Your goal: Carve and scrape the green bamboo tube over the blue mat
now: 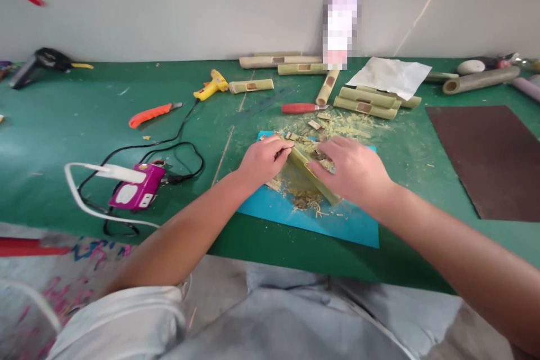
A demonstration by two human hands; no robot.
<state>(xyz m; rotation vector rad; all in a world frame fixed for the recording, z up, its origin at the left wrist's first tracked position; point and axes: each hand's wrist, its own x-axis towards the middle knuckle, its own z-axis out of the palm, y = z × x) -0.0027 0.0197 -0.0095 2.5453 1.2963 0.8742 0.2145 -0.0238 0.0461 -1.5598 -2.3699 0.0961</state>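
Observation:
A green bamboo tube (314,174) lies aslant over a blue sheet (270,209), its lower end toward me on the right. My left hand (266,160) is closed on the tube's upper end, fingers bent and thumb pressed on it. Over the right side of the tube is my right hand (352,169), slightly blurred. Its thumb and fingers are apart, with the thumb by the tube and nothing visible between them. Bamboo shavings (306,201) cover the blue sheet beneath and around the tube. Past my hands, a red-handled knife (298,108) rests among more shavings.
Several cut bamboo tubes (365,108) lie along the back, some under white paper (390,76). On the left are a yellow glue gun (213,85), an orange cutter (151,116) and a magenta power strip (137,187) with cords. A dark brown sheet (489,160) lies right.

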